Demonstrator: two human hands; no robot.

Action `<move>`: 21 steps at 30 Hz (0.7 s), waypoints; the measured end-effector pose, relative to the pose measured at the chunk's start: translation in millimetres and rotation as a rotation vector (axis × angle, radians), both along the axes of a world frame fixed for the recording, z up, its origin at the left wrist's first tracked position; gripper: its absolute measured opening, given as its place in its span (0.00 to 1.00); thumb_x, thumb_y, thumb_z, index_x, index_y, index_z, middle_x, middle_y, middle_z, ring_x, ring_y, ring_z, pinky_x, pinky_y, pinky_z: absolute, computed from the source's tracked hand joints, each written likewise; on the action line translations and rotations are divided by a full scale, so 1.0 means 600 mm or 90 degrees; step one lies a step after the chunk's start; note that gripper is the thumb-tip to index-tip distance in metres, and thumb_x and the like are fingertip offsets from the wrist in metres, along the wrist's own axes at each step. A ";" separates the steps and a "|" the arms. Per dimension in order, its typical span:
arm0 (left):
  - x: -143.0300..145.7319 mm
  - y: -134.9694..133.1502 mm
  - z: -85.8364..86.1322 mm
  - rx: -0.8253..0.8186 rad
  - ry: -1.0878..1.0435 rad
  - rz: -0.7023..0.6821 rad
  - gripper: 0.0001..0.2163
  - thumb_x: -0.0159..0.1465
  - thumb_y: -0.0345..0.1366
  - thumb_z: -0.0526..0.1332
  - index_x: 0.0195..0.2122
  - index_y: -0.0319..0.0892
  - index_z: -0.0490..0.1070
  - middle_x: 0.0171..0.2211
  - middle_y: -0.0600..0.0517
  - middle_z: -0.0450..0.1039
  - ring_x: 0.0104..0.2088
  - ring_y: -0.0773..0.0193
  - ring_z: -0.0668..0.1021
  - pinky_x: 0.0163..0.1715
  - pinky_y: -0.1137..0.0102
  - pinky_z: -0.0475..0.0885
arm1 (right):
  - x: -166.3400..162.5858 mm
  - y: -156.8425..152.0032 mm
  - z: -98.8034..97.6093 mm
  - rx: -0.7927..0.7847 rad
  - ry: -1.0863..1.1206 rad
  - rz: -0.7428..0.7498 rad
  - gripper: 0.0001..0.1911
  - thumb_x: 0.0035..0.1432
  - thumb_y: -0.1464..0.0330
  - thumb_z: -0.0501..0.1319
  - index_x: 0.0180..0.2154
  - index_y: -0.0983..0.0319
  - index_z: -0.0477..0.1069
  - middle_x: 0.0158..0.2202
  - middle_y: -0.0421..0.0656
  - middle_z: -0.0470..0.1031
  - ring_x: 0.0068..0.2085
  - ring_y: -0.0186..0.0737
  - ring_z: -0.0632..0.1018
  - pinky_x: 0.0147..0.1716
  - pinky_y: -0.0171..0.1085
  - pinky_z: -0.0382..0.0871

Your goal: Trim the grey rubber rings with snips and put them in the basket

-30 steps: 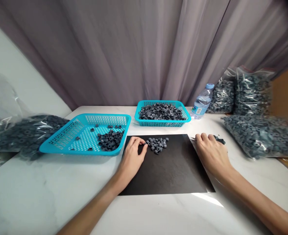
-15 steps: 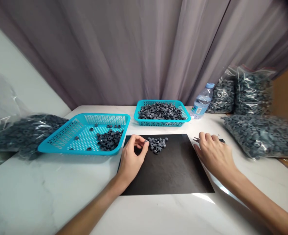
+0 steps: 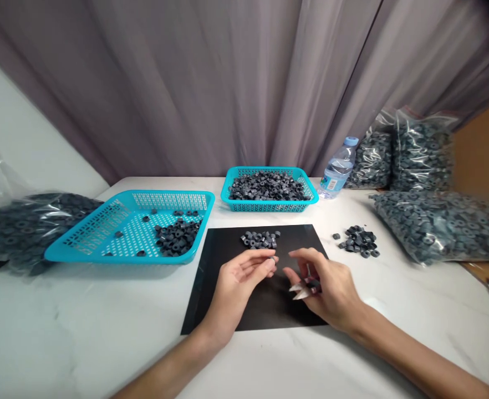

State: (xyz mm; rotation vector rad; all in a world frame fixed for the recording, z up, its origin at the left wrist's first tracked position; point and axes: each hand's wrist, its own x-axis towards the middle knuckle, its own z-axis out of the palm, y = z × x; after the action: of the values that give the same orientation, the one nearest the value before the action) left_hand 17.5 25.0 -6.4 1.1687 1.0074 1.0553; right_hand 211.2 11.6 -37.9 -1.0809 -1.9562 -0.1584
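Note:
My left hand (image 3: 238,285) is over the black mat (image 3: 203,299), thumb and forefinger pinched on a small dark grey rubber ring (image 3: 273,259). Facing it, my right hand (image 3: 327,285) has a pair of small scissors (image 3: 300,289) tucked in its palm, their two pointed blades sticking out to the left. The thumb and forefinger of that hand are apart, close to the left fingertips. Behind the hands, a heap of grey rings (image 3: 261,240) lies on the mat's far part. Another small pile of rings (image 3: 358,241) rests on the table to the right of the mat.
On the left is a blue basket (image 3: 130,259) with some rings; a fuller blue basket (image 3: 269,207) stands at the back. A water bottle (image 3: 338,169) is beside it. Bags of rings lie at left (image 3: 40,224) and right (image 3: 436,227). A curtain (image 3: 165,83) hangs behind.
My right hand has come left over the mat with the scissors, uncovering the right-hand pile. My left hand has moved right and nearer me, away from the heap.

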 end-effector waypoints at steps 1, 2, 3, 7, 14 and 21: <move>0.001 -0.002 0.001 -0.016 -0.012 -0.012 0.11 0.63 0.39 0.72 0.44 0.42 0.83 0.46 0.48 0.85 0.44 0.58 0.84 0.50 0.67 0.77 | -0.005 -0.002 -0.003 -0.007 0.016 0.012 0.10 0.70 0.66 0.61 0.49 0.61 0.65 0.26 0.33 0.68 0.21 0.27 0.72 0.21 0.28 0.64; 0.001 -0.003 0.002 -0.031 -0.024 -0.024 0.11 0.63 0.39 0.72 0.46 0.42 0.83 0.47 0.47 0.84 0.47 0.57 0.84 0.52 0.67 0.77 | -0.007 -0.002 -0.005 -0.020 0.032 0.024 0.10 0.69 0.66 0.61 0.50 0.61 0.65 0.26 0.33 0.68 0.20 0.27 0.71 0.21 0.28 0.64; 0.001 -0.005 0.003 -0.045 -0.036 -0.036 0.12 0.62 0.38 0.72 0.47 0.43 0.83 0.48 0.47 0.84 0.49 0.56 0.83 0.54 0.67 0.76 | -0.009 -0.002 -0.006 -0.038 0.049 0.035 0.11 0.69 0.67 0.61 0.50 0.61 0.64 0.26 0.33 0.68 0.20 0.27 0.71 0.21 0.27 0.64; 0.000 -0.006 0.002 -0.082 -0.062 -0.068 0.15 0.62 0.38 0.73 0.50 0.43 0.82 0.52 0.47 0.83 0.54 0.54 0.81 0.58 0.65 0.73 | -0.004 -0.001 -0.006 -0.131 0.115 0.085 0.12 0.70 0.67 0.60 0.52 0.60 0.64 0.26 0.33 0.67 0.21 0.28 0.70 0.21 0.28 0.64; -0.005 -0.002 -0.002 -0.072 -0.030 -0.106 0.17 0.60 0.35 0.73 0.51 0.43 0.82 0.51 0.46 0.83 0.54 0.52 0.81 0.58 0.63 0.73 | -0.001 0.001 -0.004 -0.193 0.168 0.161 0.10 0.70 0.69 0.60 0.51 0.59 0.66 0.25 0.33 0.67 0.21 0.27 0.67 0.20 0.28 0.60; -0.006 0.003 -0.001 -0.061 -0.010 -0.086 0.15 0.61 0.37 0.73 0.49 0.44 0.82 0.47 0.47 0.85 0.51 0.55 0.83 0.55 0.67 0.74 | 0.002 0.007 -0.005 -0.277 0.217 0.204 0.07 0.71 0.66 0.59 0.48 0.59 0.67 0.24 0.32 0.62 0.22 0.28 0.61 0.21 0.30 0.55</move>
State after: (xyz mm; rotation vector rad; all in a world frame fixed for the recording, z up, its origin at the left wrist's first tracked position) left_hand 13.9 26.8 -7.1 1.1328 0.9427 0.8988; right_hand 212.7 15.8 -40.7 -0.9651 -1.8569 0.6126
